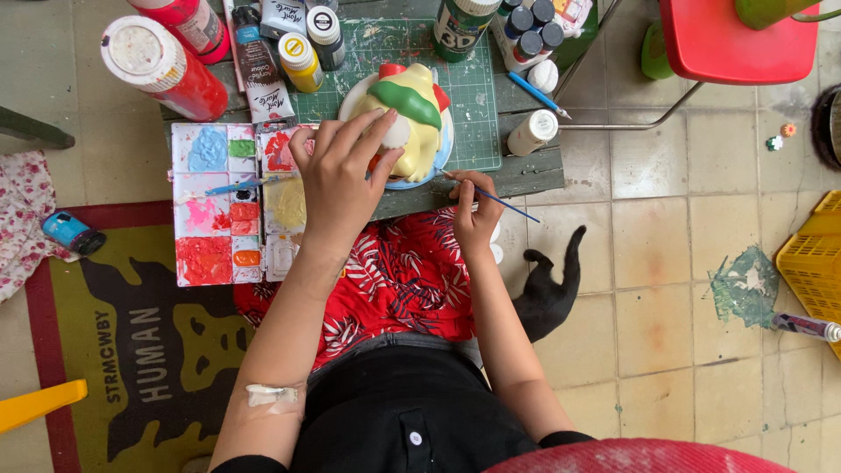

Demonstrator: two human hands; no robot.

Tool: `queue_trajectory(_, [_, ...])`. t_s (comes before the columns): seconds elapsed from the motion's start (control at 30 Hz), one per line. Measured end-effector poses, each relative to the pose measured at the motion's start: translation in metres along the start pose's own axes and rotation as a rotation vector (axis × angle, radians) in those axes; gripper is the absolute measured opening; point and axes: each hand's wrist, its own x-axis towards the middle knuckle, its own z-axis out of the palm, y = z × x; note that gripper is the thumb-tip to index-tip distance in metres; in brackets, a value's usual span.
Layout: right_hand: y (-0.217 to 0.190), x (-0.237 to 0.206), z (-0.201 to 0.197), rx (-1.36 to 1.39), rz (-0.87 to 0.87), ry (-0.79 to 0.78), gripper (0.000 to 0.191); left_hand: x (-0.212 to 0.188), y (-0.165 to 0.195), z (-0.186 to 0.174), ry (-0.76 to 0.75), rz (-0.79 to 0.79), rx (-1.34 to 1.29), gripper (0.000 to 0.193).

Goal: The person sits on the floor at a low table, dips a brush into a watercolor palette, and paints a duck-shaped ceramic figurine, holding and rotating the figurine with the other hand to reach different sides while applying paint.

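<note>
Near the camera, a brush (495, 201) is pinched in the right hand (474, 213); a figurine (407, 118), far on the bench (534, 171), is gripped by the left hand (343, 180). Painting is judged under way; a steady stroke is needed next.

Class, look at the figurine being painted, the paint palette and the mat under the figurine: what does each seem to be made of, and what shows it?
Figurine, steadied by the left hand: probably plaster or ceramic; thick, rounded, matt yellow paint with white bare patches.
Palette: likely white plastic; thin moulded square wells, smeared with paint.
Mat: looks like rubbery vinyl; flat, green, printed grid, paint-stained.
</note>
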Motion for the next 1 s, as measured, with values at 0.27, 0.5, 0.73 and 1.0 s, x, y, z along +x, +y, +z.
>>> queue_trajectory(0.27, [0.0, 0.0, -0.001, 0.171, 0.089, 0.051, 0.014, 0.0, 0.0, 0.001, 0.002, -0.002, 0.0, 0.044])
queue_trajectory(0.5, [0.0, 0.004, 0.001, 0.063, 0.094, 0.084, 0.015, -0.001, 0.0, 0.001, -0.001, 0.0, 0.014, 0.045])
queue_trajectory(0.73, [-0.004, 0.004, -0.001, 0.148, 0.154, 0.121, 0.016, 0.003, 0.005, 0.004, 0.044, -0.021, 0.009, 0.046])
queue_trajectory(1.0, [-0.001, 0.006, -0.003, 0.171, 0.17, 0.083, 0.017, 0.016, -0.002, 0.009, -0.001, -0.007, -0.122, 0.043])
